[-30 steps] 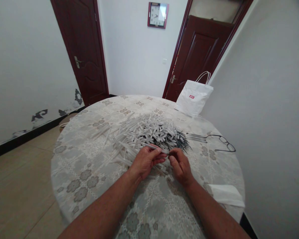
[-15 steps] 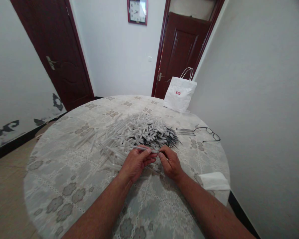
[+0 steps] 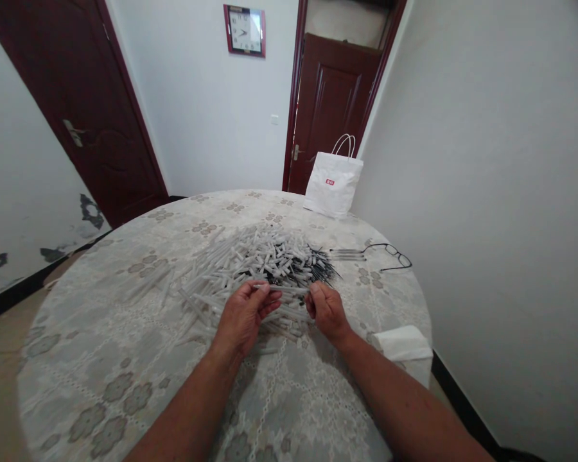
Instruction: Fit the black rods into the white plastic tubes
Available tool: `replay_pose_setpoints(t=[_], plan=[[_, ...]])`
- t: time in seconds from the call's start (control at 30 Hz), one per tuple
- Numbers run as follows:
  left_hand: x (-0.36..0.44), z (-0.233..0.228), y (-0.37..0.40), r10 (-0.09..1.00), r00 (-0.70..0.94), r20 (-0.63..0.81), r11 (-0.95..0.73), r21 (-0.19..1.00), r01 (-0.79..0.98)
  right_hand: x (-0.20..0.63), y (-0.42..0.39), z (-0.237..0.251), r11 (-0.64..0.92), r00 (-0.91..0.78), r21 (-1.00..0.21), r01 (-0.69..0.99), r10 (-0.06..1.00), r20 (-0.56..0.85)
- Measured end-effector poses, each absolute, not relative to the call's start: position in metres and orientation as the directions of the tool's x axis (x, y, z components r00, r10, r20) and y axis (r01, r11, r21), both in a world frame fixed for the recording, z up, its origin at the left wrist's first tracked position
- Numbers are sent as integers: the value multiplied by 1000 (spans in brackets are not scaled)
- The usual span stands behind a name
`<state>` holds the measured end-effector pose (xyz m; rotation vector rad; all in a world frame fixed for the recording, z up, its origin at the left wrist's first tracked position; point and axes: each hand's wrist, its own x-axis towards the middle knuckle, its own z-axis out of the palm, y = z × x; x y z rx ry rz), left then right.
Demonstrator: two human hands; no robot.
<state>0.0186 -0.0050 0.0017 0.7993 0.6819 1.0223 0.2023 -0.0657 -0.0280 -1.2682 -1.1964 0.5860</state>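
Observation:
A heap of several white plastic tubes [image 3: 231,266] lies in the middle of a round table [image 3: 101,359] with a lace cloth. Thin dark refills [image 3: 320,268] stick out of the heap's right side. My left hand [image 3: 243,314] and my right hand [image 3: 325,310] hover at the heap's near edge. Between them they hold one white tube [image 3: 284,290] level, left fingers on its left end, right fingers pinching its right end.
A white paper bag [image 3: 333,183] stands at the table's far edge. Black glasses [image 3: 390,253] lie right of the heap. A folded white tissue [image 3: 404,346] sits at the right rim. Dark doors [image 3: 334,109] and a wall clock [image 3: 245,29] are behind.
The camera has turned left, so the table sits further right in view. Both hands stay on the white tube and have spread slightly apart along it.

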Motion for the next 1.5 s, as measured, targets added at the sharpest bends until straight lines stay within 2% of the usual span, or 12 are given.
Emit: replay_pose_setpoints(t=[0.17,0.33,0.4,0.5,0.63,0.73,0.83,0.93,1.0,1.1,1.2,1.5], plan=[[20,1,-8,925,361,-117,284,844,-454,202,-63,-29,249,347,-965,84,900,263],[20,1,-8,935,345,-87,247,857,-453,205,-63,-31,196,373,-979,51,906,201],[20,2,-9,938,338,-73,231,858,-458,207,-63,-32,189,379,-979,75,903,203],[21,4,-10,939,337,-65,222,864,-452,210,-66,-30,242,375,-955,172,880,290],[20,4,-10,944,327,-49,194,883,-427,214,-69,-24,301,293,-915,270,879,376],[15,3,-6,949,315,-21,126,941,-315,221,-70,-18,311,301,-896,316,863,405],[7,0,1,950,285,131,-128,991,-28,232,-70,-13,347,422,-891,294,789,447],[2,-8,5,873,341,349,-447,853,270,245,-69,-7,371,537,-885,281,703,466],[3,-13,4,791,466,397,-580,727,366,252,-68,-4,376,590,-886,272,662,462],[8,-18,-5,647,674,357,-726,561,399,257,-67,-2,376,640,-892,252,626,445],[16,-15,-18,525,811,260,-820,413,398,259,-65,-2,375,661,-896,239,612,433],[34,-17,-32,443,885,143,-894,148,424,257,-70,7,394,652,-889,232,616,443]])
